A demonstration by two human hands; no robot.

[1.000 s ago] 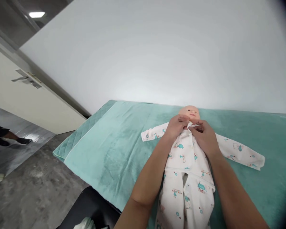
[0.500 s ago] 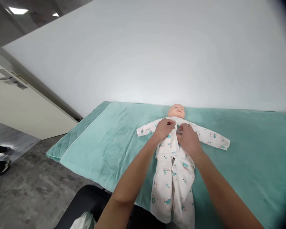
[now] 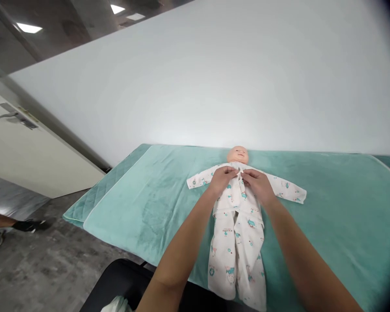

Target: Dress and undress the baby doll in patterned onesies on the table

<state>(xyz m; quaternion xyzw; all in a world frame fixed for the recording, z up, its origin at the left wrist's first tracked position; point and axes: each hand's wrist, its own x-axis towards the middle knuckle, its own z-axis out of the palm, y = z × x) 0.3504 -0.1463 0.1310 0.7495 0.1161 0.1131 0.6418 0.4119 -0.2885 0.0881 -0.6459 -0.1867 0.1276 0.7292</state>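
Observation:
A baby doll [image 3: 238,154] lies on its back on a teal blanket [image 3: 156,203], dressed in a white printed sleepsuit [image 3: 237,242] with its sleeves spread out. My left hand [image 3: 222,178] and my right hand [image 3: 258,185] meet at the doll's chest. Both pinch the front edges of the sleepsuit together, fingers closed on the fabric. The doll's legs point toward me.
The blanket covers a table set against a white wall [image 3: 214,86]. A cream door with a lever handle [image 3: 9,116] stands at the left. Another person's foot in a dark shoe [image 3: 27,225] is on the grey floor. A black stool [image 3: 117,286] with a white cloth [image 3: 117,304] is below.
The view has pulled back from the doll, so it looks smaller. My hands moved from the collar down to the chest. The other person's foot shifted on the floor at the left.

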